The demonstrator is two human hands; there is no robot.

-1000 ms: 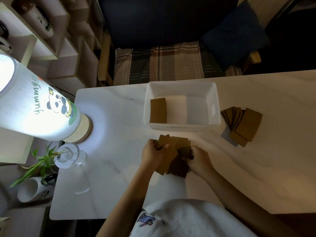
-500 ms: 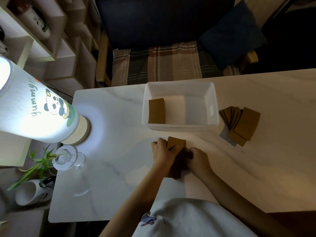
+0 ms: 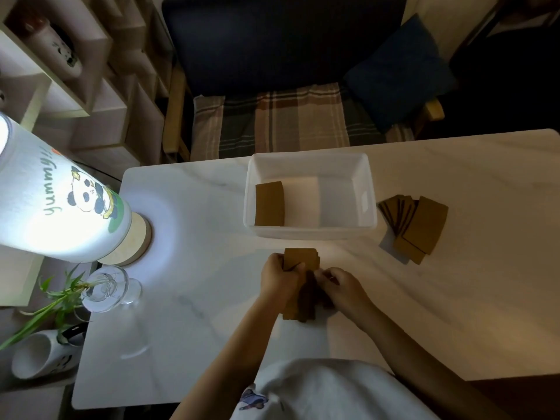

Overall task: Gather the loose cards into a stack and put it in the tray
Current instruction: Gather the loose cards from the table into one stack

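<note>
A stack of brown cards (image 3: 303, 259) stands on edge on the white table, just in front of the white tray (image 3: 309, 231). My left hand (image 3: 278, 280) grips the stack's left side and my right hand (image 3: 341, 287) presses its right side. Part of the stack is hidden between my hands. One brown stack (image 3: 269, 204) lies in the left part of the tray. A fanned pile of loose brown cards (image 3: 413, 225) lies on the table to the right of the tray.
A lit lamp with a panda print (image 3: 60, 201) stands at the table's left end, with a glass vase and plant (image 3: 107, 287) beside it. A chair with a plaid cushion (image 3: 281, 119) faces the table's far edge. Shelves stand at the left.
The spread cards between my hands have been squeezed into one upright stack. Both hands have closed in on it.
</note>
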